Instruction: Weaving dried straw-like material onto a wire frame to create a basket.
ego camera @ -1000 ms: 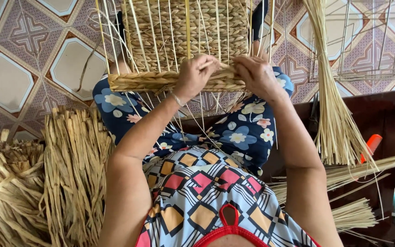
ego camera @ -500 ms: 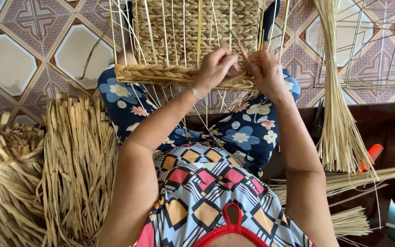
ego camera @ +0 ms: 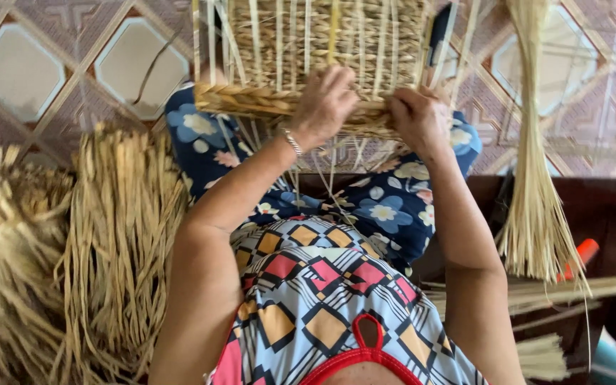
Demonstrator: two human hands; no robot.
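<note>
A half-woven straw basket (ego camera: 308,50) rests on my knees, its upright stakes pointing toward me and a thick braided rim (ego camera: 244,100) along its near edge. My left hand (ego camera: 326,103) grips the rim near its middle, fingers curled over the weave. My right hand (ego camera: 418,117) clasps the rim just to the right, fingers closed on the straw strands there. The two hands are almost touching. A thin bracelet (ego camera: 292,142) sits on my left wrist.
Bundles of dried straw (ego camera: 119,242) lie piled at my left on the patterned tile floor (ego camera: 44,64). A tied straw sheaf (ego camera: 536,185) hangs over a dark wooden bench (ego camera: 607,214) at right, beside an orange-handled tool (ego camera: 580,257).
The basket and both hands have shifted slightly lower and to the right in view. My hands stay on the braided rim, working closer together.
</note>
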